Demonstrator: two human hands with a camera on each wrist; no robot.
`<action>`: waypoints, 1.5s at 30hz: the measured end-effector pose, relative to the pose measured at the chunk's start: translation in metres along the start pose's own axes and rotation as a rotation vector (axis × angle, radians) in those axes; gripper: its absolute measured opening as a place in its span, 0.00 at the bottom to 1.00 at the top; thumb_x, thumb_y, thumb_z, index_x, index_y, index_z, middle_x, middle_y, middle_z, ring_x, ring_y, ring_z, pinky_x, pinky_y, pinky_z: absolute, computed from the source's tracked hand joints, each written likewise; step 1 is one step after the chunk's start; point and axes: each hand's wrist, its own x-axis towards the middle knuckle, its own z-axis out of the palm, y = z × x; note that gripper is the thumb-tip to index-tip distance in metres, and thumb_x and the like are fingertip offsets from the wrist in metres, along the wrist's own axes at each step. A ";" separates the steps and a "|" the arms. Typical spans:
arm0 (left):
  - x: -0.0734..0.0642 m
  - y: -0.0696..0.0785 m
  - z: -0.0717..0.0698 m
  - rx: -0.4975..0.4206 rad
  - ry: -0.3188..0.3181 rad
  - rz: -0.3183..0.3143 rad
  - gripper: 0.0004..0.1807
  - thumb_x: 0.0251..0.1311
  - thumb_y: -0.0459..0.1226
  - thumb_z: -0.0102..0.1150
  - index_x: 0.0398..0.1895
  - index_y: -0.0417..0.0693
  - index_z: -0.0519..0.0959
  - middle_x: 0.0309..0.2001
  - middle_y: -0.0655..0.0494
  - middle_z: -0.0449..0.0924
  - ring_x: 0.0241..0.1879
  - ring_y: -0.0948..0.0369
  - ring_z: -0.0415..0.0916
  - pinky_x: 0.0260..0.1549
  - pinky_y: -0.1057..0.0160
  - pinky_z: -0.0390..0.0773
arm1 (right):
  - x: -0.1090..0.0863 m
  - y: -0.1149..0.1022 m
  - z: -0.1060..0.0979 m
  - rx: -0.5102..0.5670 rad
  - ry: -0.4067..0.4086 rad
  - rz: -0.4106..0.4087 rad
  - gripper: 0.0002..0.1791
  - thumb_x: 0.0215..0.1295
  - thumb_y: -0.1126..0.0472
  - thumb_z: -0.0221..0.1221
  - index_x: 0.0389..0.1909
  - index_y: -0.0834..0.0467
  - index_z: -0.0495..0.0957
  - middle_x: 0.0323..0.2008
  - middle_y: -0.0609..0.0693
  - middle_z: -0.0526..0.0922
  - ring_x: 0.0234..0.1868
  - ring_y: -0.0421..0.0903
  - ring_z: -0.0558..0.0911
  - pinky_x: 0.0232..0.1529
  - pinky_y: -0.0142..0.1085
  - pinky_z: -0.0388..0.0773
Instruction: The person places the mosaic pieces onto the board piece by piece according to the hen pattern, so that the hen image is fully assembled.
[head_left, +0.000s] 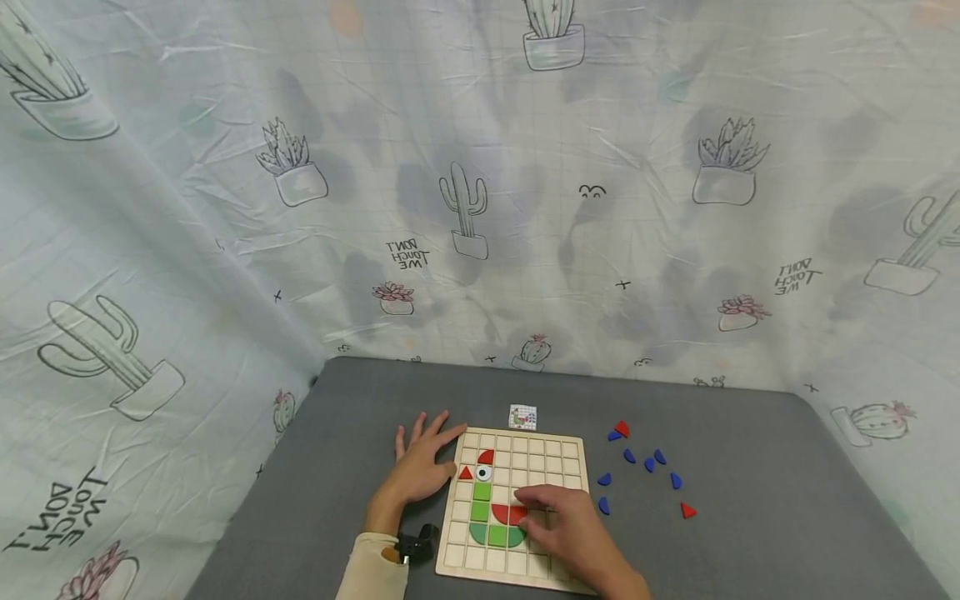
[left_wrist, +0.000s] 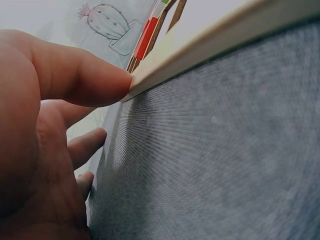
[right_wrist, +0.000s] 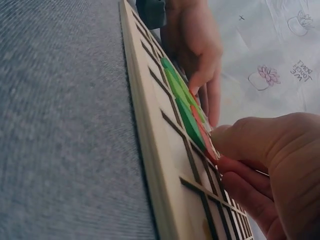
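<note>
A wooden grid board [head_left: 459, 557] lies on the grey table. My left hand [head_left: 422, 469] rests at its upper left side with fingers spread; in the left wrist view the thumb [left_wrist: 95, 82] presses the board's edge. Over the lower middle of the board, my right hand [head_left: 572, 527] has its thumb and fingers bent around a red piece [head_left: 517, 516], and they seem to pinch it in its cell. Next to it sits a red rounded piece [head_left: 499, 513]. Green squares [head_left: 481, 511], dark green rounded pieces [head_left: 477, 533], an eye piece [head_left: 483, 473] and a red triangle [head_left: 466, 472] fill other cells.
A small printed pattern card [head_left: 522, 417] lies beyond the board. To the right are several loose blue half-round pieces [head_left: 649, 465] and red triangles [head_left: 687, 510]. A curtain with cactus drawings [head_left: 465, 208] hangs behind the table.
</note>
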 end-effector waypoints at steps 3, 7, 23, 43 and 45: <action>0.000 0.001 0.000 0.002 0.003 -0.002 0.36 0.63 0.31 0.62 0.78 0.53 0.78 0.87 0.40 0.58 0.88 0.32 0.37 0.80 0.25 0.23 | 0.000 0.001 0.002 -0.015 0.016 -0.007 0.18 0.61 0.69 0.76 0.53 0.56 0.92 0.47 0.43 0.95 0.50 0.36 0.91 0.54 0.38 0.90; -0.001 0.001 0.001 0.007 0.002 -0.005 0.36 0.63 0.31 0.61 0.78 0.53 0.78 0.87 0.40 0.58 0.88 0.32 0.37 0.80 0.25 0.23 | 0.001 0.001 0.004 -0.009 0.036 -0.024 0.18 0.61 0.71 0.76 0.52 0.57 0.92 0.46 0.45 0.95 0.48 0.36 0.91 0.52 0.37 0.91; 0.002 0.002 0.001 0.012 0.010 -0.007 0.36 0.63 0.31 0.61 0.78 0.54 0.78 0.87 0.40 0.58 0.88 0.32 0.37 0.80 0.25 0.23 | 0.022 0.027 -0.053 -0.024 0.137 -0.100 0.17 0.64 0.67 0.76 0.54 0.57 0.91 0.49 0.48 0.94 0.47 0.49 0.93 0.48 0.49 0.92; -0.001 0.000 0.002 -0.004 0.004 -0.004 0.36 0.62 0.31 0.62 0.78 0.54 0.79 0.87 0.41 0.58 0.88 0.33 0.37 0.80 0.25 0.23 | 0.068 0.141 -0.136 -0.098 0.058 0.027 0.22 0.67 0.68 0.73 0.62 0.62 0.87 0.55 0.57 0.93 0.53 0.57 0.93 0.53 0.49 0.91; 0.000 0.000 0.001 -0.004 0.006 -0.002 0.36 0.62 0.31 0.62 0.78 0.54 0.79 0.87 0.41 0.58 0.88 0.33 0.37 0.80 0.25 0.23 | 0.066 0.145 -0.136 -0.095 0.052 0.027 0.22 0.66 0.69 0.73 0.61 0.63 0.87 0.54 0.57 0.93 0.52 0.56 0.93 0.51 0.45 0.91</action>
